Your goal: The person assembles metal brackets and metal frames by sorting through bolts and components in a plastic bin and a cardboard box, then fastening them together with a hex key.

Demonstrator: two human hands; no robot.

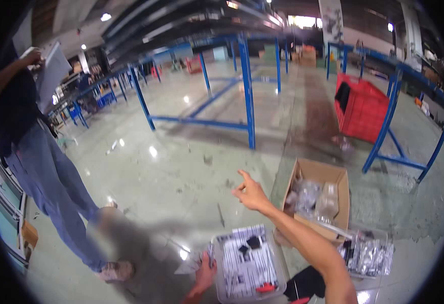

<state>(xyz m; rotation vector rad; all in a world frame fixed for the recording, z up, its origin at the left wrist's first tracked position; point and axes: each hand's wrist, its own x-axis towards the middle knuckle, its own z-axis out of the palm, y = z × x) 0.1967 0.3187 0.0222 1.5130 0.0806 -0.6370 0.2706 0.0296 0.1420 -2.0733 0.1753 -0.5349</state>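
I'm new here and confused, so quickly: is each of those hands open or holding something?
Left hand: closed, apparently on a clear, thin plastic bag.
Right hand: open, stretched out, nothing visible in it.

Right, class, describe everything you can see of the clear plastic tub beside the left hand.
The tub is an open, roughly rectangular container with rounded corners, apparently translucent plastic. It sits upright on the floor, holding printed sheets, small black pieces and a red item. The left hand is at its left side; whether they touch is unclear.
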